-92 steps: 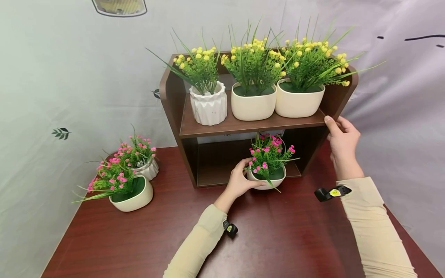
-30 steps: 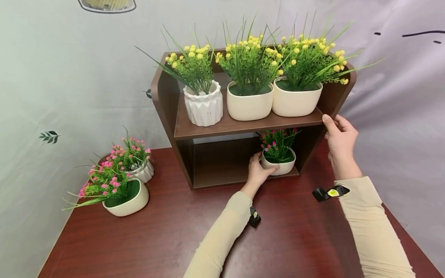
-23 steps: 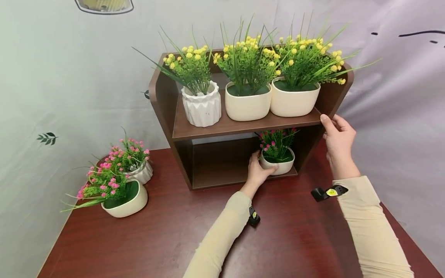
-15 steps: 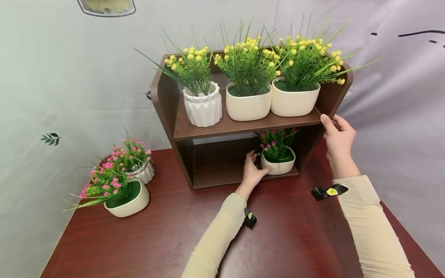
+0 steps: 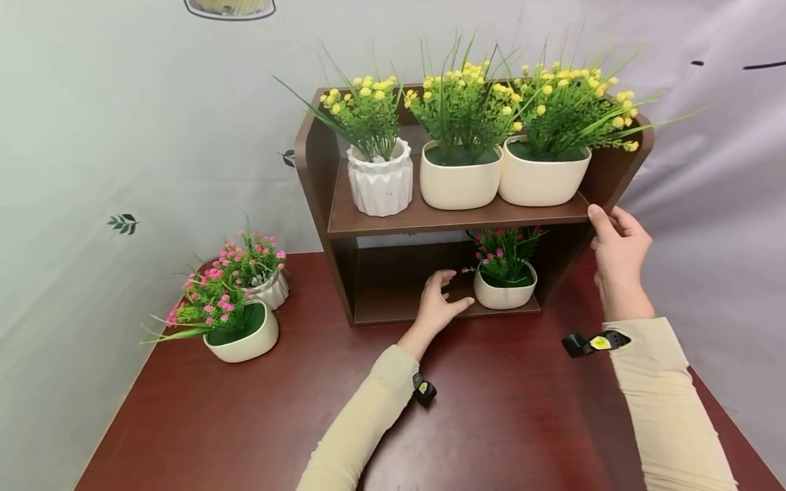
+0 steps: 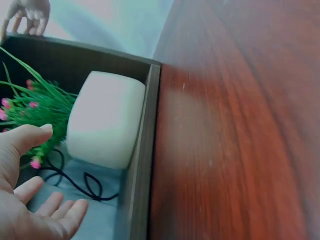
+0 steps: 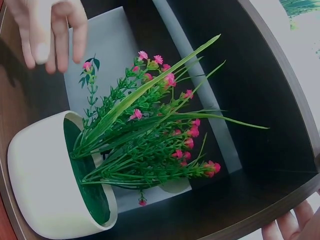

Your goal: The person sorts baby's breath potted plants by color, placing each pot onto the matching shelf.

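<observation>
On the lower board of the brown two-tier shelf (image 5: 393, 228), at its right end, stands a cream oval pot with pink flowers (image 5: 505, 292). Just left of it, my left hand (image 5: 437, 305) is apart from the pot, thumb and fingers spread, holding nothing; the left wrist view shows the gap between the hand and the white pot (image 6: 106, 120). My right hand (image 5: 621, 249) grips the shelf's right side panel, thumb on the front edge by the upper board. In the right wrist view its fingers (image 7: 290, 225) curl over the panel's edge.
The upper board carries a ribbed white pot (image 5: 381, 181) and two cream pots (image 5: 460, 185), all with yellow flowers. On the table (image 5: 245, 423) at left stand a cream pot (image 5: 245, 341) and a ribbed pot (image 5: 273, 292) with pink flowers. A black cord (image 6: 85, 192) shows by the lower board.
My left hand has carried the pink-flowered pot from the shelf's front onto the lower board, let go, and drawn back left. The right hand keeps its grip on the shelf.
</observation>
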`<state>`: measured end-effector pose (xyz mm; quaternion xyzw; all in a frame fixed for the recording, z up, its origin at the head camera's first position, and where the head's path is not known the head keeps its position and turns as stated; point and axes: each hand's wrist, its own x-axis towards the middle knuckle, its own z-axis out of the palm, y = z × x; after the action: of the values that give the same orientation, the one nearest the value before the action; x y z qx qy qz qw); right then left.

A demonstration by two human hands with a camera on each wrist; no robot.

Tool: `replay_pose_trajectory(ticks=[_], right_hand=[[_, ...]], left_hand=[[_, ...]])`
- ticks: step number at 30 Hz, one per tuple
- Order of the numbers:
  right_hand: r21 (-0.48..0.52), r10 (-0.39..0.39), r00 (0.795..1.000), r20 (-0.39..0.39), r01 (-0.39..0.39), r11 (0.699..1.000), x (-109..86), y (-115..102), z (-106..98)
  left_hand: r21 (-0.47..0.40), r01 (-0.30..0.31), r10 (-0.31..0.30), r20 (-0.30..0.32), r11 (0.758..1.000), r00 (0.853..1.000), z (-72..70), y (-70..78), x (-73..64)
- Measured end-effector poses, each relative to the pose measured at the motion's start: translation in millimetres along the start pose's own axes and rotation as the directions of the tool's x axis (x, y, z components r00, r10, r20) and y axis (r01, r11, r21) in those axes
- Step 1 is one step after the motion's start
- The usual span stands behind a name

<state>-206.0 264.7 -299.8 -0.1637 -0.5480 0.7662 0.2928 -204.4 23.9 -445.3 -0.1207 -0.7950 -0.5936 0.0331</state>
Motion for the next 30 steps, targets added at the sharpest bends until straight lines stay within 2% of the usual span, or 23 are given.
replay_pose_trajectory(ticks=[6, 11, 15, 18, 26, 28, 30], right_hand=[[0.015, -0.006, 1.000, -0.005, 0.006, 1.000, 1.0, -2.0, -2.1], [0.003, -0.001, 1.000, -0.004, 0.001, 1.000, 0.9, -2.9, -1.4], [-0.010, 0.012, 1.000, -0.005, -0.013, 1.000, 0.1, -2.0, -1.5], [-0.020, 0.019, 1.000, -0.006, -0.020, 1.000, -0.2, -1.1, -2.8], [-0.011, 0.001, 1.000, -0.009, -0.001, 1.000, -0.1, -0.6, -5.2], [-0.016, -0.002, 1.000, -0.002, 0.002, 1.000, -0.2, -1.4, -4.3], [-0.020, 0.007, 1.000, 0.007, -0.007, 1.000, -0.2, -2.6, -3.4]], left_hand=[[0.016, -0.040, 0.039, 0.052, 0.999, 0.998, -20.0, 4.7, -20.2], [-0.046, -0.051, 0.051, -0.002, 0.998, 0.999, -39.1, 3.1, -34.4], [-0.066, -0.041, 0.037, -0.056, 0.997, 0.998, -57.9, 0.3, -44.6], [-0.067, -0.022, 0.017, -0.067, 0.998, 0.998, -72.3, -2.2, -50.7], [-0.098, 0.036, -0.039, -0.036, 0.995, 0.999, -108.5, -1.4, -64.9], [-0.091, 0.031, -0.036, -0.058, 0.995, 0.998, -116.9, -1.2, -70.1], [-0.096, 0.009, -0.019, -0.107, 0.995, 0.994, -125.4, -2.5, -75.8]])
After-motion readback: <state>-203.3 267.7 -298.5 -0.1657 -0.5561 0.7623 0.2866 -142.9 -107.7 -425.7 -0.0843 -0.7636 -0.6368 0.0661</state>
